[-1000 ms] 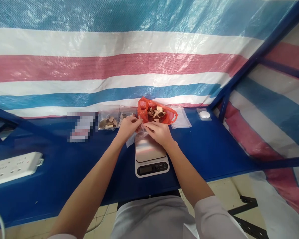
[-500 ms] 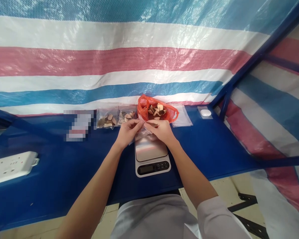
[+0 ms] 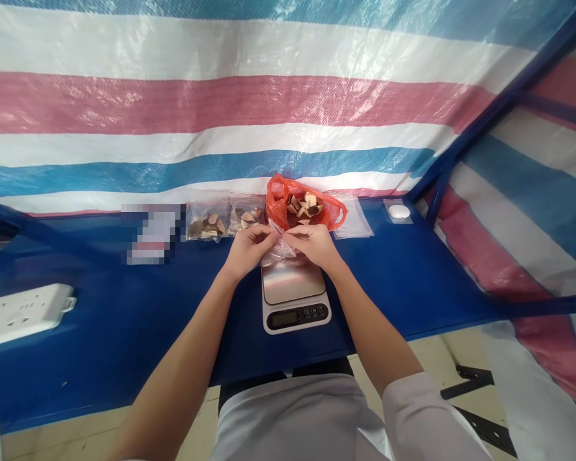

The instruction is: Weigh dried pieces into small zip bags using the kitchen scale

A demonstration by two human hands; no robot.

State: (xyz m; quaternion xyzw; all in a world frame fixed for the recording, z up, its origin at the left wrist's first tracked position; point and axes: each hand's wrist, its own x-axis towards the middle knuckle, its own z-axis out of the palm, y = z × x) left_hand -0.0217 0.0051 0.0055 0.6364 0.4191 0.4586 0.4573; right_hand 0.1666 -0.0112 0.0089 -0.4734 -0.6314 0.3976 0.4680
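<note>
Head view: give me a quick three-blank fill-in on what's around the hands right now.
The left hand and right hand pinch a ____ plastic bag.
Directly behind the hands, a ____ plastic bag holds brown pieces.
The white power strip lies to the ____ of the digital scale in this view.
Answers: clear; red; left.

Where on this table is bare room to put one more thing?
Right of the scale, blue tabletop shows up to the white device. More shows between the power strip and the left forearm. Crowded: the clear bags and red bag behind, and the left hand and right hand above the scale.
</note>
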